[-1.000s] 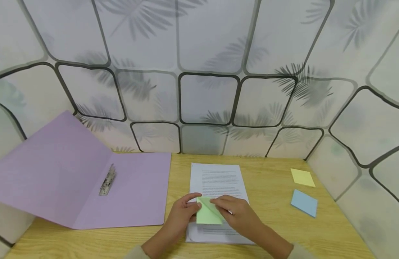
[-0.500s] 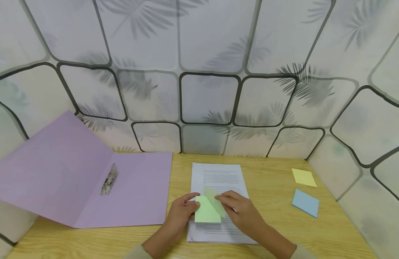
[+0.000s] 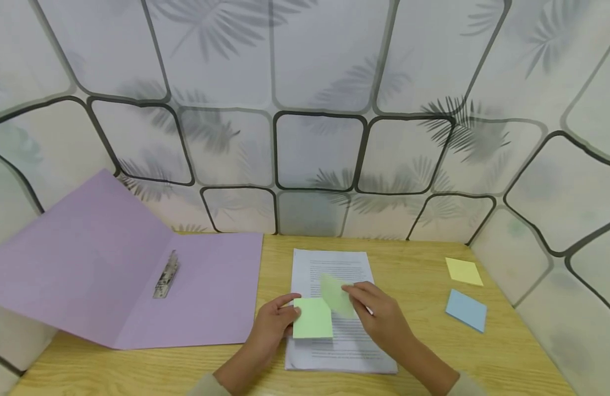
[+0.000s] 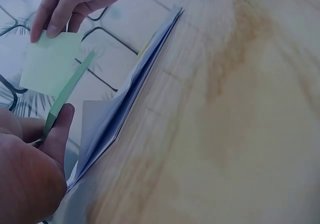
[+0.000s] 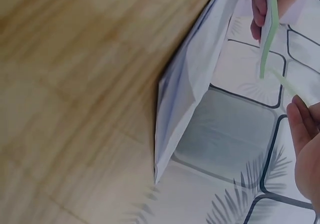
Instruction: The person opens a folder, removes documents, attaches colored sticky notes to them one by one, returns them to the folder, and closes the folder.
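My left hand pinches a pad of light green sticky notes by its left side, thumb on top. To its right, my right hand pinches a single green sticky note between thumb and fingertips. In the head view the note's lower left corner lies right at the pad's upper right corner. Both are held above a stack of printed paper. The left wrist view shows the pad edge-on and the loose note hanging flat from the right hand's fingers.
An open purple folder with a metal clip lies on the left, its cover raised against the wall. On the right of the wooden table are a yellow sticky-note pad and a blue one. A patterned wall stands behind.
My right hand has peeled the top green note off the pad and moved right and slightly up with it. My left hand has shifted slightly left with the pad.
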A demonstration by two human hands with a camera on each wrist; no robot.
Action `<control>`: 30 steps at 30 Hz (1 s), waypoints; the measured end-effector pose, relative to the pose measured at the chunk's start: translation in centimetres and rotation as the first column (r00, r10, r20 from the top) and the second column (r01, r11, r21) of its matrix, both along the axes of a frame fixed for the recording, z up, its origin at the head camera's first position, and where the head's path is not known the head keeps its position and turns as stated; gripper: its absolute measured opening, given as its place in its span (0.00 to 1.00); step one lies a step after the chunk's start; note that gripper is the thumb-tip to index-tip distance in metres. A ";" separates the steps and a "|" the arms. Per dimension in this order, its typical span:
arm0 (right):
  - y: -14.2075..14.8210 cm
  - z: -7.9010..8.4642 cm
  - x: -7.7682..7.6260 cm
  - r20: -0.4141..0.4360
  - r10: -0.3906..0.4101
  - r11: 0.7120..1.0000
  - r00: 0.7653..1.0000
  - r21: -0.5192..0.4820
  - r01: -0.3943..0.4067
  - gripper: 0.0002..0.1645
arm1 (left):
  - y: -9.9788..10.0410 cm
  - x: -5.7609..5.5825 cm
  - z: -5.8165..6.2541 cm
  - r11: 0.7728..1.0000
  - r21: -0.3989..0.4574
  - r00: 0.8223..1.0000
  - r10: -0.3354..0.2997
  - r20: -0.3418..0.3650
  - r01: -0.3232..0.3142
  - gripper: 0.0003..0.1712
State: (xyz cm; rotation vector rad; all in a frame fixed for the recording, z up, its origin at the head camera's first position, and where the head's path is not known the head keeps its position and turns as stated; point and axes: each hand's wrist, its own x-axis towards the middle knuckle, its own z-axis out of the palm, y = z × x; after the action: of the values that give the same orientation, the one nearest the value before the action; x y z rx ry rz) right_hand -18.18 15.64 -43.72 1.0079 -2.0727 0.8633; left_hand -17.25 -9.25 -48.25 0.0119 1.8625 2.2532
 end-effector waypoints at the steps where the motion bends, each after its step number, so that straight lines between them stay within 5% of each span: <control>1: 0.1 0.1 0.0 0.009 -0.009 1.000 1.000 -0.005 0.009 0.23 | -0.1 0.1 0.0 1.000 -0.002 1.000 -0.001 -0.002 0.001 0.29; 11: 1.5 1.1 -0.2 0.132 -0.026 0.990 0.991 -0.136 0.044 0.22 | -3.0 2.2 0.7 0.999 -0.052 1.000 -0.001 -0.010 0.001 0.30; 16: 2.3 1.2 -0.1 0.178 -0.043 0.988 0.983 -0.141 0.069 0.23 | -6.0 4.1 1.1 0.987 -0.156 0.999 0.026 0.019 -0.023 0.30; 22: 2.7 0.9 -0.2 0.189 -0.066 0.986 0.980 -0.138 0.093 0.23 | -10.6 6.6 1.2 0.926 -0.371 0.994 0.090 0.055 -0.064 0.30; 30: 2.5 0.7 -0.5 0.202 -0.054 0.985 0.978 -0.151 0.086 0.23 | -14.7 8.5 0.8 0.847 -0.529 0.982 0.133 0.136 -0.042 0.32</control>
State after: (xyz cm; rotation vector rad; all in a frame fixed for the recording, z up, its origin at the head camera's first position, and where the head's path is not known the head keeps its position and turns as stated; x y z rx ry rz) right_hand -18.69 18.09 -43.04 0.7858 -2.1492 1.1112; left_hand -8.79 -23.94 -47.47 -0.3478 2.3504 1.6517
